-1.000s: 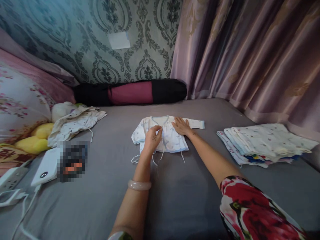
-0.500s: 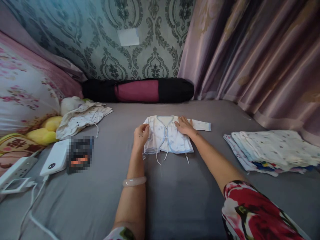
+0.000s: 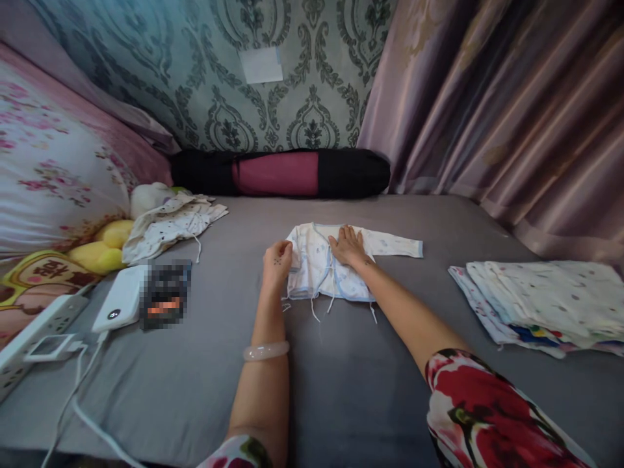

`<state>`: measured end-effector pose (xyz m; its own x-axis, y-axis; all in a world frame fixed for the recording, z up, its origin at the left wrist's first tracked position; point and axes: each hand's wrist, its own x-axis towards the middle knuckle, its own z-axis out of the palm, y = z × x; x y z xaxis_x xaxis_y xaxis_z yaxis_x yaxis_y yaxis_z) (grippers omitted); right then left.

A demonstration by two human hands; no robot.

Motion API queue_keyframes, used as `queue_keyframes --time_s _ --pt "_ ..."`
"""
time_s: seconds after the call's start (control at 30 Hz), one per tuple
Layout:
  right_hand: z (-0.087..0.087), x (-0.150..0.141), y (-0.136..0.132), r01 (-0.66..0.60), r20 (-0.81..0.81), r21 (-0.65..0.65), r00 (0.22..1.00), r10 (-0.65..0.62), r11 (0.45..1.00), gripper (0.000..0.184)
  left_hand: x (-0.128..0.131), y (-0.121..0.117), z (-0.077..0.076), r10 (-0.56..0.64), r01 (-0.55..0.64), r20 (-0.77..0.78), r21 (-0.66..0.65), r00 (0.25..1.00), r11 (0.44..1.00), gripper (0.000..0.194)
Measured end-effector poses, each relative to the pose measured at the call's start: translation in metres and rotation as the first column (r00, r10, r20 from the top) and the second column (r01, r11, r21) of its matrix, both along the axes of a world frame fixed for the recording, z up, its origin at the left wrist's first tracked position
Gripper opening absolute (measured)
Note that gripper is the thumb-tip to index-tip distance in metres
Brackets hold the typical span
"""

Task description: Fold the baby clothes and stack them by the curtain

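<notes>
A small white baby shirt [image 3: 319, 270] with blue trim and thin ties lies front up on the grey sheet. Its sleeve on the right stretches out sideways, while the left one is folded in at the side. At that left edge, my left hand [image 3: 277, 263] pinches the sleeve cloth between closed fingers. My right hand [image 3: 348, 247] lies flat on the upper chest near the neckline, fingers spread. The ties hang loose below the hem.
A stack of folded baby clothes [image 3: 541, 302] sits at the right. On the left are a power bank [image 3: 121, 299], a power strip [image 3: 41, 338], cables, yellow plush toys [image 3: 100, 250] and a crumpled spotted garment [image 3: 168, 227]. A black and maroon bag [image 3: 280, 173] lies along the wall.
My right hand has slid left across the shirt from its shoulder toward the neckline. The left hand keeps its pinch at the left sleeve. The view has shifted slightly.
</notes>
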<state>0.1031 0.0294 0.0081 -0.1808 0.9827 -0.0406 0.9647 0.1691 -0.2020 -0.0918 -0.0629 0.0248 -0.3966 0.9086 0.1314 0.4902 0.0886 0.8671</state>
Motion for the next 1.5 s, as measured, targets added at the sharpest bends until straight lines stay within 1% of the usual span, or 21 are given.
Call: queue_keyframes --time_s 0.13,0.2,0.23,0.3,0.37,0.43,0.5,0.6,0.67,0.8,0.87,0.93,1.0,1.1,1.27,1.37,1.5 --pt "0.012 0.001 0.002 -0.007 0.009 -0.092 1.0 0.008 0.996 0.068 -0.002 -0.005 0.007 0.05 -0.051 -0.031 -0.043 0.998 0.998 0.031" --pt "0.02 -0.002 0.002 -0.018 0.005 -0.096 1.0 0.019 0.995 0.063 -0.002 -0.007 0.01 0.072 -0.075 -0.048 -0.071 0.996 0.995 0.03" --pt "0.024 -0.005 0.002 -0.042 -0.003 -0.064 0.999 0.042 0.997 0.059 -0.003 -0.007 0.011 0.079 -0.084 -0.056 -0.085 0.995 0.993 0.029" --pt "0.03 -0.013 0.0 -0.142 -0.03 0.046 0.989 0.143 0.989 0.048 -0.005 -0.008 0.012 0.087 -0.094 -0.073 -0.109 0.994 0.99 0.027" --pt "0.033 -0.026 -0.002 -0.274 -0.059 0.136 0.957 0.284 0.952 0.04 -0.007 -0.008 0.012 0.079 -0.09 -0.083 -0.13 0.993 0.987 0.026" --pt "0.034 -0.041 -0.002 -0.366 -0.095 0.165 0.919 0.384 0.916 0.038 -0.01 -0.01 0.013 0.054 -0.068 -0.09 -0.152 0.994 0.986 0.026" --pt "0.033 -0.057 0.0 -0.394 -0.132 0.167 0.9 0.416 0.904 0.04 -0.013 -0.012 0.013 -0.002 -0.016 -0.101 -0.176 0.995 0.984 0.027" --pt "0.029 -0.077 0.005 -0.383 -0.156 0.152 0.901 0.405 0.911 0.04 -0.015 -0.014 0.014 -0.102 0.069 -0.14 -0.22 0.985 0.973 0.03" --pt "0.026 -0.084 0.006 -0.364 -0.148 0.146 0.911 0.384 0.92 0.038 -0.015 -0.015 0.013 -0.156 0.11 -0.178 -0.245 0.972 0.963 0.032" --pt "0.015 -0.083 0.004 -0.277 -0.102 0.182 0.949 0.298 0.944 0.034 -0.014 -0.014 0.012 -0.266 0.19 -0.237 -0.298 0.934 0.935 0.034" --pt "0.01 -0.08 0.002 -0.233 -0.098 0.209 0.961 0.258 0.95 0.037 -0.014 -0.014 0.014 -0.31 0.221 -0.256 -0.324 0.916 0.92 0.034" --pt "0.006 -0.079 0.0 -0.203 -0.104 0.223 0.967 0.231 0.953 0.039 -0.015 -0.015 0.016 -0.34 0.229 -0.292 -0.353 0.894 0.907 0.039" --pt "0.004 -0.079 -0.002 -0.187 -0.104 0.229 0.971 0.215 0.955 0.041 -0.016 -0.018 0.019 -0.355 0.213 -0.336 -0.393 0.872 0.894 0.045" --pt "0.003 -0.082 -0.005 -0.166 -0.092 0.228 0.977 0.19 0.959 0.044 -0.017 -0.024 0.025 -0.38 0.203 -0.367 -0.438 0.849 0.876 0.048" --pt "0.001 -0.082 -0.007 -0.149 -0.112 0.243 0.977 0.181 0.958 0.046 -0.015 -0.03 0.03 -0.411 0.207 -0.401 -0.461 0.819 0.863 0.052" --pt "-0.001 -0.081 -0.006 -0.131 -0.149 0.254 0.974 0.172 0.958 0.043 -0.014 -0.03 0.028 -0.403 0.203 -0.429 -0.439 0.809 0.875 0.047" --pt "-0.001 -0.081 -0.006 -0.11 -0.199 0.268 0.966 0.167 0.957 0.041 -0.015 -0.028 0.024 -0.369 0.229 -0.462 -0.331 0.806 0.915 0.035"
